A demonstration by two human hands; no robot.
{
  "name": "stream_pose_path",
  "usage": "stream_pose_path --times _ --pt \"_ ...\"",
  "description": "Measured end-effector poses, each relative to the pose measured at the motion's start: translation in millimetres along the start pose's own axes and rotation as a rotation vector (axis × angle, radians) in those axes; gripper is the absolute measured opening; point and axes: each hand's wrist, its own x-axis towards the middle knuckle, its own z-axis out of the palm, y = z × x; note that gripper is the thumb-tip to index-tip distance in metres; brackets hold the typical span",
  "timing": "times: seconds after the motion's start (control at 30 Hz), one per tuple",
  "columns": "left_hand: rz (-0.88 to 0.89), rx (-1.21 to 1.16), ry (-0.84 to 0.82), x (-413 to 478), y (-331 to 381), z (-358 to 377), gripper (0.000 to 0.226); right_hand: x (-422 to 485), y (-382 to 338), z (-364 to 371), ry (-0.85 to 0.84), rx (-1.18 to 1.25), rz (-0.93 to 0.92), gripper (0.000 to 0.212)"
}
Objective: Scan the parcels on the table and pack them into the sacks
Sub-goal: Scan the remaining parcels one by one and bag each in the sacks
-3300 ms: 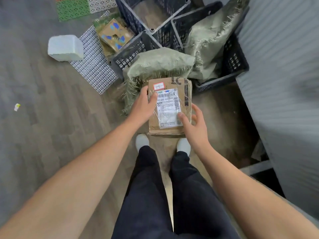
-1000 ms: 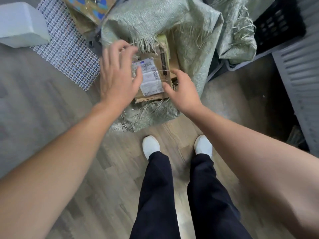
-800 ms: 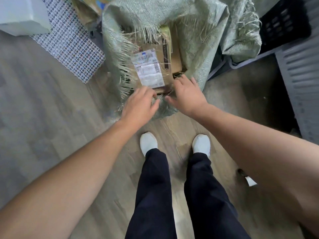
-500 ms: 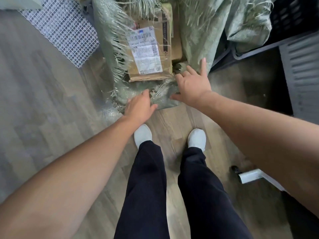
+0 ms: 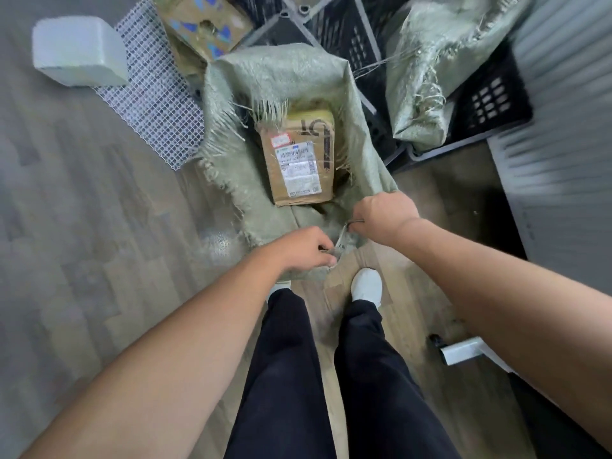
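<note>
Head view looks down on a brown cardboard parcel (image 5: pixel 299 160) lying flat inside the open mouth of a green woven sack (image 5: pixel 275 77), its white barcode label facing up and a small red-edged sticker above the label. The sack's frayed rim spreads around the parcel, and the sack lies on the floor.

At the near edge of the sack, the left hand (image 5: pixel 304 250) has its fingers curled tight round a fold of the weave. The right hand (image 5: pixel 384 217), just beside it and a little farther out, also grips the rim with bent fingers. A short stretch of fabric runs between the two hands.

Dark trousers and a white shoe (image 5: pixel 367 286) stand just behind the sack on grey-brown wood-plank flooring (image 5: pixel 82 226).

Black plastic crates (image 5: pixel 490 94) sit beyond the sack. A second green sack (image 5: pixel 430 61) is slumped in one of them. To the left lie a white mesh mat (image 5: pixel 155 101), a pale block (image 5: pixel 77 54) and a printed carton (image 5: pixel 205 24). A grey ribbed surface (image 5: pixel 556 127) fills the right side, with a white metal foot (image 5: pixel 463 351) near the floor below it.
</note>
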Motion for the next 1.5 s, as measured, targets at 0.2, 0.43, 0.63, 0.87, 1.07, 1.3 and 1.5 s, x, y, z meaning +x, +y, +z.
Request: stream_pose_path --times 0.2,0.43,0.63,0.87,1.07,1.3,1.5 --pt "-0.040 -0.018 0.105 4.3 4.9 9.2 0.038 -1.6 7.5 -0.7 -0.007 0.074 0.000 0.021" --pt "-0.050 0.015 0.242 11.5 -13.5 -5.2 0.055 13.9 -11.4 13.9 0.334 0.207 -0.055 0.025" --pt "-0.059 0.061 0.578 13.9 -7.4 -34.5 0.039 20.4 -19.3 2.9 0.658 0.296 -0.078 0.035" --pt "-0.128 0.166 0.675 -0.9 14.1 -59.7 0.048 6.6 -24.2 -24.2 0.675 0.311 -0.035 0.033" --pt "-0.118 0.269 0.645 -30.9 38.4 -83.4 0.050 -26.6 -39.1 -58.8 0.513 0.399 0.031 0.053" --pt "0.033 0.458 0.592 -98.6 91.9 -108.0 0.048 -110.0 -59.6 -97.2 0.519 0.485 0.274 0.056" --pt "0.293 0.575 0.487 -164.1 184.5 -99.7 0.048 -233.2 -51.4 -128.1 0.698 0.605 0.552 0.059"
